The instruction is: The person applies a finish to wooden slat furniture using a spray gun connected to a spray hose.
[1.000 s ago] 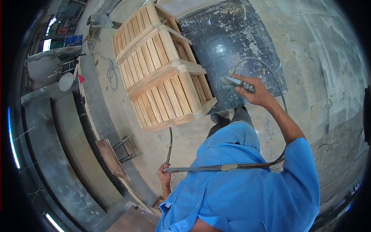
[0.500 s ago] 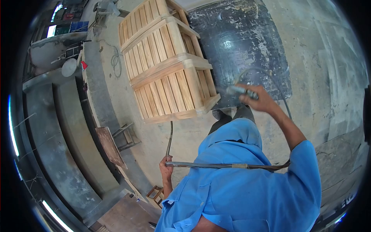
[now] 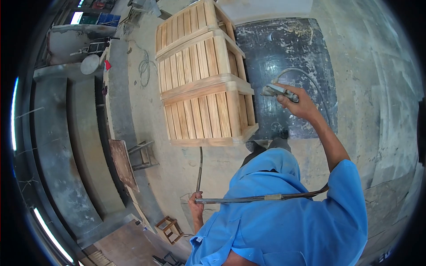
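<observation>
My right hand (image 3: 301, 105) is closed around a spray gun (image 3: 279, 91) above a dark worn panel (image 3: 284, 53) on the floor. Its nozzle points left, towards a slatted wooden furniture piece (image 3: 195, 113) in bare light wood, with a gap between them. From the gun a thin hose (image 3: 310, 79) loops away to the right and down. At my left side, my left hand (image 3: 195, 207) is closed on another stretch of hose (image 3: 242, 200), which crosses my blue shirt. One length (image 3: 199, 168) runs from that hand towards the wooden piece's near end.
A coiled cable (image 3: 144, 66) lies on the concrete floor to the left. Further left are a brown board (image 3: 123, 164) against a metal stand, a long grey trough-like structure (image 3: 49, 133) and a small wooden stool (image 3: 169, 229). My feet are just short of the dark panel.
The view has shifted, so the wooden piece and panel sit further right and lower. My right hand has tilted the spray gun, which now shows more sharply. Both hands keep their holds.
</observation>
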`<move>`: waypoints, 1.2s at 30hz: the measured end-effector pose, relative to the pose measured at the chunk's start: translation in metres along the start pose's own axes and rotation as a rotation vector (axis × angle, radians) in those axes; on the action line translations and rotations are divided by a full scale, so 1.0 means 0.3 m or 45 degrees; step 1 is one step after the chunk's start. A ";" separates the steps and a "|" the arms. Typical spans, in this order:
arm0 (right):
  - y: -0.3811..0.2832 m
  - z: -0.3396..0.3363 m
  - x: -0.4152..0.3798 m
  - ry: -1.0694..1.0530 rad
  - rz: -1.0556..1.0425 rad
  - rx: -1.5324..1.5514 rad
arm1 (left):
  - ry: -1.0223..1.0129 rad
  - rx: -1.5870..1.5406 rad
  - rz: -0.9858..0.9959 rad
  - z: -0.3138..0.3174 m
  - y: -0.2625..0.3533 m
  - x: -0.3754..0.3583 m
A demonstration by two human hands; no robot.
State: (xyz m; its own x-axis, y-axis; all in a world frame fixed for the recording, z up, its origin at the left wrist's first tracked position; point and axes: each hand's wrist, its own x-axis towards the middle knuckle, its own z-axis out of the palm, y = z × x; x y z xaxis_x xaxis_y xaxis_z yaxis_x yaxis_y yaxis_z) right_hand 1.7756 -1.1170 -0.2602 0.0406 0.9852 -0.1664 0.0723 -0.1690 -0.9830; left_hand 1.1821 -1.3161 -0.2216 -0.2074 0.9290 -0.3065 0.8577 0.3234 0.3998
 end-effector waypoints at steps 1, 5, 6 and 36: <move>-0.004 0.006 0.022 -0.015 -0.007 -0.006 | 0.004 -0.001 -0.014 -0.005 0.015 -0.013; -0.037 0.030 0.087 -0.051 -0.024 -0.013 | 0.088 -0.066 0.042 0.013 0.042 -0.049; -0.030 0.035 0.105 -0.058 -0.046 -0.023 | 0.090 -0.071 0.043 0.023 0.045 -0.057; 0.006 -0.018 0.269 0.074 -0.079 -0.039 | 0.084 -0.132 0.003 0.012 0.074 0.003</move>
State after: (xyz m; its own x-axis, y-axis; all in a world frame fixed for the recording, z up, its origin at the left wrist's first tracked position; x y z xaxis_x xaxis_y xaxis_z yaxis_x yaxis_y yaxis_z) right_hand 1.7844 -1.0380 -0.2750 0.0930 0.9907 -0.0993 0.1071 -0.1091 -0.9882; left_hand 1.2028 -1.3086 -0.2162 -0.2388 0.9385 -0.2493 0.8057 0.3348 0.4887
